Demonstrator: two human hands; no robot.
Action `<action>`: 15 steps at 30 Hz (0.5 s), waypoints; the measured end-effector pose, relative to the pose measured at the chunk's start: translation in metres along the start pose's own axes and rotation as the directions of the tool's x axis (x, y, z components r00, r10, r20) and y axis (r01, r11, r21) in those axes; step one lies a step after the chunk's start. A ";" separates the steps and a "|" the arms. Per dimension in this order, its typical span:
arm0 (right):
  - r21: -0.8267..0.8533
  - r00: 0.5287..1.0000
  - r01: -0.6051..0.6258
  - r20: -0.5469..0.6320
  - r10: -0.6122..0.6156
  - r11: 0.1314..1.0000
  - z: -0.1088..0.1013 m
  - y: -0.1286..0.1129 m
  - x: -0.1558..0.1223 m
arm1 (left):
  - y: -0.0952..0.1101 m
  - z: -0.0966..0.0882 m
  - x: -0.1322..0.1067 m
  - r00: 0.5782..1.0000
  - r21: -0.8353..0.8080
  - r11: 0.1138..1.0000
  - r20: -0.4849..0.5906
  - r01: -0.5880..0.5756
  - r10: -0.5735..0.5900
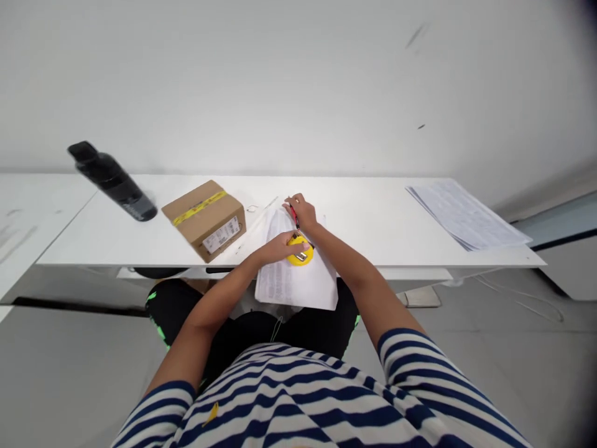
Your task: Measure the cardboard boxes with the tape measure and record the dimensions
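My left hand point(280, 247) is closed on a yellow tape measure point(301, 256), its thumb lying over the case. The tape measure rests on white paper point(303, 289) with faint print, whose near end hangs past the table's front edge over my lap. Just beyond it, my right hand point(302, 210) grips a slim red and black pen-like tool point(295, 216) near the paper's far end. Its tip and exact kind are hard to make out. The fingers hide part of the paper.
Left of the paper sits a cardboard box point(198, 218) with yellow tape and a white label. A black bottle point(116, 183) stands farther left on the white table point(373, 218). Several printed sheets point(466, 214) lie at the right end. A wall point(298, 87) rises behind.
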State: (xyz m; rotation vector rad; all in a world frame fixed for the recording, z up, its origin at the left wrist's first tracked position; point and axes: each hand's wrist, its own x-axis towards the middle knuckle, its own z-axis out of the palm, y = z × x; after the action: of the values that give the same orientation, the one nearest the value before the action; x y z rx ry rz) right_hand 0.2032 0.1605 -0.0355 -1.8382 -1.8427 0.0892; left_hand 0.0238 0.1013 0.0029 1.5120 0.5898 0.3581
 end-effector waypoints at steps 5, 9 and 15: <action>0.030 0.981 0.147 0.127 -0.149 0.989 -0.015 -0.016 -0.008 | 0.011 0.007 -0.099 0.817 0.293 0.878 -0.340 -0.378 0.466; 0.652 0.933 0.168 0.136 -0.332 0.739 -0.044 -0.067 -0.059 | 0.013 -0.010 -0.144 0.478 0.607 0.622 -0.408 -0.495 0.778; 0.967 0.872 -0.139 0.221 -0.436 0.212 -0.069 -0.171 -0.109 | 0.023 -0.025 -0.143 0.384 0.818 0.552 -0.463 -0.160 0.799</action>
State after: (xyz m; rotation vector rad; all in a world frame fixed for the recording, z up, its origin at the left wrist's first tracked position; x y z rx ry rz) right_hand 0.0678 0.0230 0.0587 -0.6521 -1.5142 1.4212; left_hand -0.1032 0.0421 0.0465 2.2255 1.0229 1.6177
